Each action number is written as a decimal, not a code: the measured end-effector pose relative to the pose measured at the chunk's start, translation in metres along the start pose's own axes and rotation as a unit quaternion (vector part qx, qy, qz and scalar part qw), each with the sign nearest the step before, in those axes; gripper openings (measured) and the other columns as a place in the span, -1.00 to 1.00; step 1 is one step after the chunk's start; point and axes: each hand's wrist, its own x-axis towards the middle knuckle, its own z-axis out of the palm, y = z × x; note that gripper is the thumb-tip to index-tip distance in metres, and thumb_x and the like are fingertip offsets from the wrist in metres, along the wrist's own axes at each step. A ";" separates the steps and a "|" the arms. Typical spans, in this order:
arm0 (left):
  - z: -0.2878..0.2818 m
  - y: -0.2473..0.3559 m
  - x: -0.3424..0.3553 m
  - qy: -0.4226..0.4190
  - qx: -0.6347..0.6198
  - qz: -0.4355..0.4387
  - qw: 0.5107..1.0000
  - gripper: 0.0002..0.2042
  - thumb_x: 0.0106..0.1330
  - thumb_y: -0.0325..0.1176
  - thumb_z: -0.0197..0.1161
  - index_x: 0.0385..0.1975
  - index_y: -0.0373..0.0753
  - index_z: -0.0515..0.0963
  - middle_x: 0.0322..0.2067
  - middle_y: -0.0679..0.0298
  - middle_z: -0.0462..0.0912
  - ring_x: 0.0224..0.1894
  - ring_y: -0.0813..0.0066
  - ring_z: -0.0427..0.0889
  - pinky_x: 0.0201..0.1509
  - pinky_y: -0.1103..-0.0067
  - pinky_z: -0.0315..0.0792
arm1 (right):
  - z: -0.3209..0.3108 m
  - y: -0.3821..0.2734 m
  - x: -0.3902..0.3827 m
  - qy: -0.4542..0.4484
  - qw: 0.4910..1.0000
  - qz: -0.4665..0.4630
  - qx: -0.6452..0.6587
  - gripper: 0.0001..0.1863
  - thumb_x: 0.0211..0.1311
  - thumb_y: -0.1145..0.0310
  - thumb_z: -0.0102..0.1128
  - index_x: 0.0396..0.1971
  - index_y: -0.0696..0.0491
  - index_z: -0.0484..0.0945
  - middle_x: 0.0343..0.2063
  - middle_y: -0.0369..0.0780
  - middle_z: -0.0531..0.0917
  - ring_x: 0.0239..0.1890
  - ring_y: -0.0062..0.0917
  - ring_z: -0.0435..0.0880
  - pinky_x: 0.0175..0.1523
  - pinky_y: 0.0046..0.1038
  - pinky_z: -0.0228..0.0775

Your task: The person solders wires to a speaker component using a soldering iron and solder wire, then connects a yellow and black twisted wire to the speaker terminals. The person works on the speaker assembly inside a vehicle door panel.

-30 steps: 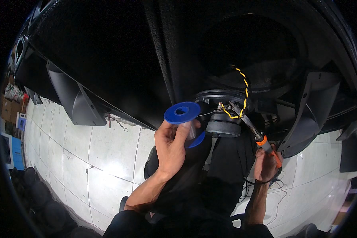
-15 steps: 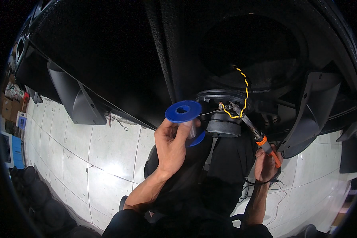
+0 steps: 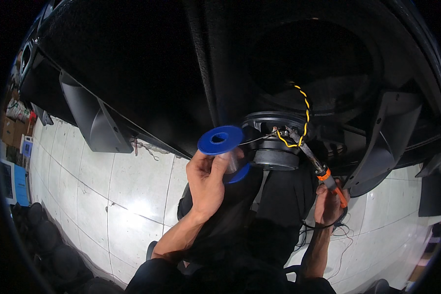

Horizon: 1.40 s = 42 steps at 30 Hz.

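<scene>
My left hand (image 3: pixel 204 183) is closed around a blue-flanged spool of solder wire (image 3: pixel 221 140). A thin strand of solder (image 3: pixel 254 141) runs from it to the terminals of a black loudspeaker driver (image 3: pixel 276 159). In my right hand (image 3: pixel 327 205) is a soldering iron (image 3: pixel 323 171) with an orange and grey handle, gripped low down. Its tip reaches the terminal area, though exact contact is too small to tell. A twisted yellow and black wire (image 3: pixel 306 105) hangs from a round opening in the dark cabinet (image 3: pixel 132 54) and bends down to those terminals.
Grey curved horn pieces stand at the left (image 3: pixel 92 115) and right (image 3: pixel 388 137). My legs (image 3: pixel 284 210) are beneath the driver, over a white tiled floor (image 3: pixel 132 196). Thin loose wires (image 3: pixel 345 235) lie by my right forearm. Several dark round objects (image 3: pixel 49 240) sit at the lower left.
My left hand and the solder spool have shifted slightly left and down, away from the terminals. The soldering iron stays almost still at the driver.
</scene>
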 end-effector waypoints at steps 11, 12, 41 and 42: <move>0.005 0.008 0.000 -0.003 0.008 -0.001 1.000 -0.76 0.47 -0.31 0.21 -0.04 -0.33 0.60 -0.24 0.22 0.72 -0.16 0.50 0.66 0.04 0.53 0.46 | -0.005 0.005 -0.005 0.003 0.999 0.009 0.041 -0.71 0.31 0.17 0.31 -0.16 0.06 0.58 -0.27 -0.24 0.63 -0.28 -0.53 0.60 -0.10 -0.46 0.46; 0.006 0.008 0.001 -0.003 0.007 0.001 1.000 -0.76 0.47 -0.31 0.21 -0.04 -0.33 0.60 -0.24 0.23 0.72 -0.16 0.51 0.66 0.04 0.53 0.46 | -0.003 0.004 -0.004 0.013 1.000 0.010 0.025 -0.72 0.31 0.15 0.30 -0.19 0.06 0.57 -0.30 -0.25 0.63 -0.31 -0.54 0.60 -0.13 -0.46 0.46; 0.010 0.005 0.004 -0.011 0.021 0.003 1.000 -0.78 0.44 -0.30 0.25 -0.07 -0.31 0.63 -0.24 0.24 0.72 -0.16 0.52 0.66 0.03 0.53 0.46 | -0.002 0.005 -0.002 0.030 0.999 0.016 0.037 -0.75 0.29 0.19 0.33 -0.20 0.03 0.58 -0.29 -0.30 0.64 -0.33 -0.56 0.59 -0.19 -0.44 0.49; 0.010 0.005 0.004 -0.011 0.026 0.006 1.000 -0.78 0.44 -0.31 0.25 -0.07 -0.31 0.63 -0.24 0.24 0.73 -0.16 0.52 0.66 0.03 0.53 0.46 | -0.002 0.005 -0.002 0.025 0.999 0.015 0.044 -0.75 0.29 0.20 0.33 -0.20 0.03 0.58 -0.29 -0.29 0.64 -0.33 -0.56 0.60 -0.19 -0.44 0.50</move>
